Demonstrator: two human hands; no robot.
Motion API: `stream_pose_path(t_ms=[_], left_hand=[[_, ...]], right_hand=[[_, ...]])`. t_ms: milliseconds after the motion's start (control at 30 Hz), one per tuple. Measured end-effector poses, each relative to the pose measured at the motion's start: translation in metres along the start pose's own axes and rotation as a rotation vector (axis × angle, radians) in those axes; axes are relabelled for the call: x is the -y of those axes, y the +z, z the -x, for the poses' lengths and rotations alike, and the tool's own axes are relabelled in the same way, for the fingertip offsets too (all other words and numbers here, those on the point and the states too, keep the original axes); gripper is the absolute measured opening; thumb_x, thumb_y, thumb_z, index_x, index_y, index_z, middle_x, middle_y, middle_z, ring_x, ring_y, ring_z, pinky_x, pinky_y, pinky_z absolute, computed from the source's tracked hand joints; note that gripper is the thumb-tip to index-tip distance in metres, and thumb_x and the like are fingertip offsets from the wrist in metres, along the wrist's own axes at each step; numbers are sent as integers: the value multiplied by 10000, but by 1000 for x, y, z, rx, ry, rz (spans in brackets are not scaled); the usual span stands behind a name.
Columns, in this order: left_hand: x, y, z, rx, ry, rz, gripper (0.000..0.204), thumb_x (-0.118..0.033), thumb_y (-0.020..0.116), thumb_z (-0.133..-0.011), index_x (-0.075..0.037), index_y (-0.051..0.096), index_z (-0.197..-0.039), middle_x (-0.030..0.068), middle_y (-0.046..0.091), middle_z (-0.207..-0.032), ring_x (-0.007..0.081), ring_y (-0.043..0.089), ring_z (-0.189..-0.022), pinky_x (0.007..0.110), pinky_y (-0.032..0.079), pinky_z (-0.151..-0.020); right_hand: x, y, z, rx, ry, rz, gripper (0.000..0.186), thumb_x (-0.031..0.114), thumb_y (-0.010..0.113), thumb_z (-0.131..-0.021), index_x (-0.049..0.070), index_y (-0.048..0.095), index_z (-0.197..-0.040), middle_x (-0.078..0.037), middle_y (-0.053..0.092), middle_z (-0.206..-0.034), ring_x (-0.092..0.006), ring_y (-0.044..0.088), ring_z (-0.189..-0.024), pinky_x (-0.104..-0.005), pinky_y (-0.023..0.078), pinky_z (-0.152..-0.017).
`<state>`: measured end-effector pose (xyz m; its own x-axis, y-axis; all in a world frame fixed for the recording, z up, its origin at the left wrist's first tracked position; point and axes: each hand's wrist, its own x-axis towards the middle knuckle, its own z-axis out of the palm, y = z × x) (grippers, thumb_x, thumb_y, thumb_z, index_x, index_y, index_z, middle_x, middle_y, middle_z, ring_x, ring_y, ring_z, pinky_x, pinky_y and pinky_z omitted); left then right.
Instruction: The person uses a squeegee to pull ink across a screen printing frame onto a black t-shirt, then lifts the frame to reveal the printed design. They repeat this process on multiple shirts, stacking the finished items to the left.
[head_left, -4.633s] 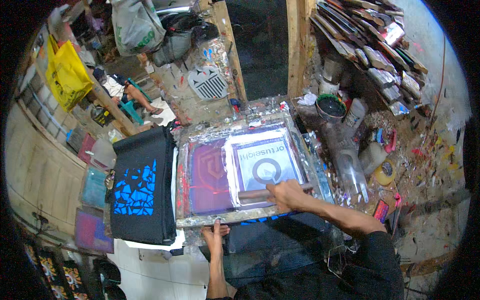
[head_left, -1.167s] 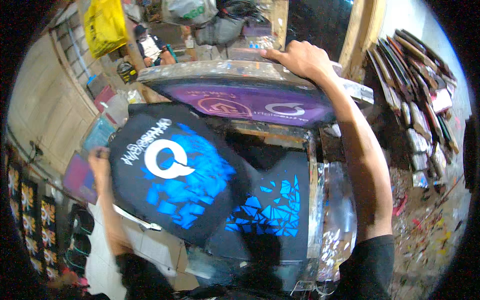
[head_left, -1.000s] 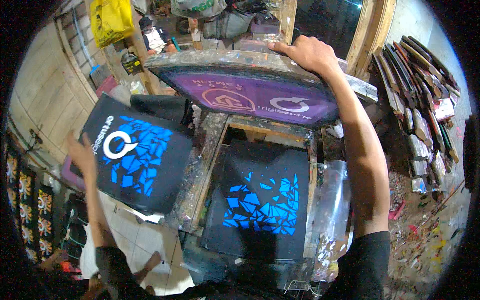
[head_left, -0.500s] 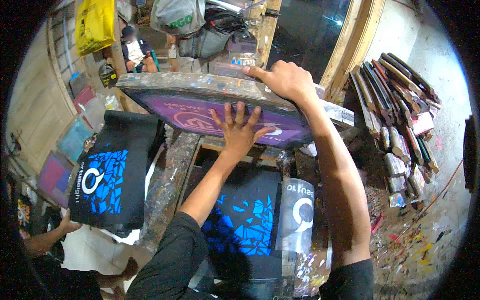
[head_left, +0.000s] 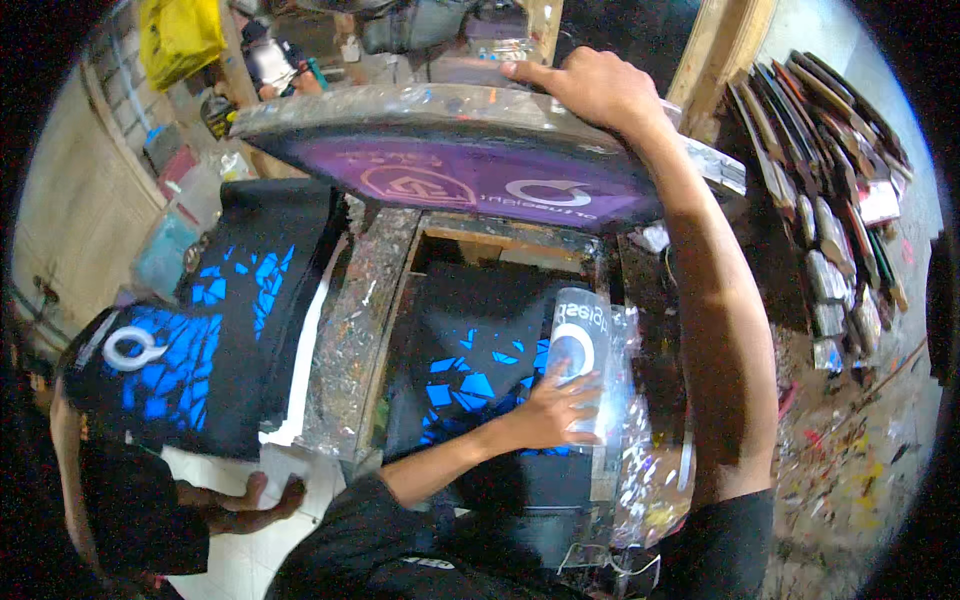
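Observation:
My right hand (head_left: 605,90) grips the top edge of a raised wooden screen frame (head_left: 375,107) with purple mesh (head_left: 420,185). Below it, on the printing table (head_left: 345,390), lies a black fabric panel (head_left: 470,285) with blue shard shapes. My left hand (head_left: 555,410) has its fingers spread on a clear plastic sheet (head_left: 580,315) with white lettering and a ring shape, over the right part of that panel. At the left, a co-worker's arm (head_left: 66,450) holds a printed black panel (head_left: 140,400) at the edge of a stack of black panels (head_left: 270,210).
A seated person (head_left: 275,65) is at the back among posts and hanging bags, one yellow (head_left: 180,40). Several squeegees (head_left: 800,150) lean against the right wall. Smaller coloured screens (head_left: 165,250) stand at the left. A tiled floor (head_left: 230,560) shows below.
My left hand has moved from the screen's mesh down onto the plastic sheet. The co-worker is lifting a printed panel leftward from the stack. My right hand still holds the frame up.

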<state>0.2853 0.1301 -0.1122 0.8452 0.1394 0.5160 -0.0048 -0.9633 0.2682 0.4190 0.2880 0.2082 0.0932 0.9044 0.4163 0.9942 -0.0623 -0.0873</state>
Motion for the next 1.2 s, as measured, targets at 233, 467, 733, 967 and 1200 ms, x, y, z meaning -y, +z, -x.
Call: stream_pose_path(t_ms=[233,467,733,967,1200], left_hand=[[83,-45,234,181,-646,-163,662,-566,647,-920,-207,553,-1469,171,448,-1570,410,369,-1468,630,225,-1215],[67,-57,245,347,-572,-217,801,-734,593,-879,-245,529,-1510,112,352,-1656,363,285,-1535,637,149,-1233],[82,-53,248,359,-535,-245,811,-758,596,-859,-297,515,-1521,72,320,-1679,341,208,-1568,689,98,-1215],[27,-41,180,459,-779,-316,1002,-754,575,-879,-87,356,-1594,246,169,-1692,526,72,-1549,773,10,-1156],[8,-95,67,-861,-633,556,506,-130,676,-993,-51,513,-1466,157,590,-1402,245,667,-1114,390,564,-957]], right_hand=[[1,-1,3,-38,12,-15,980,898,487,-803,14,770,-1117,-315,709,-1142,-466,690,-1108,-537,533,-977],[-7,0,-27,17,12,0,1105,981,449,-736,-10,766,-1106,-318,716,-1104,-458,701,-1082,-527,538,-964],[-5,-15,-42,101,113,-28,978,851,516,-832,-24,709,-1224,-310,664,-1261,-448,633,-1220,-493,500,-1035],[-7,-3,-31,-74,47,-19,1114,972,491,-719,-38,757,-1107,-326,704,-1148,-444,692,-1122,-521,530,-985],[22,8,82,-89,-16,59,778,767,518,-900,28,758,-942,-255,733,-833,-397,748,-846,-529,582,-791]])
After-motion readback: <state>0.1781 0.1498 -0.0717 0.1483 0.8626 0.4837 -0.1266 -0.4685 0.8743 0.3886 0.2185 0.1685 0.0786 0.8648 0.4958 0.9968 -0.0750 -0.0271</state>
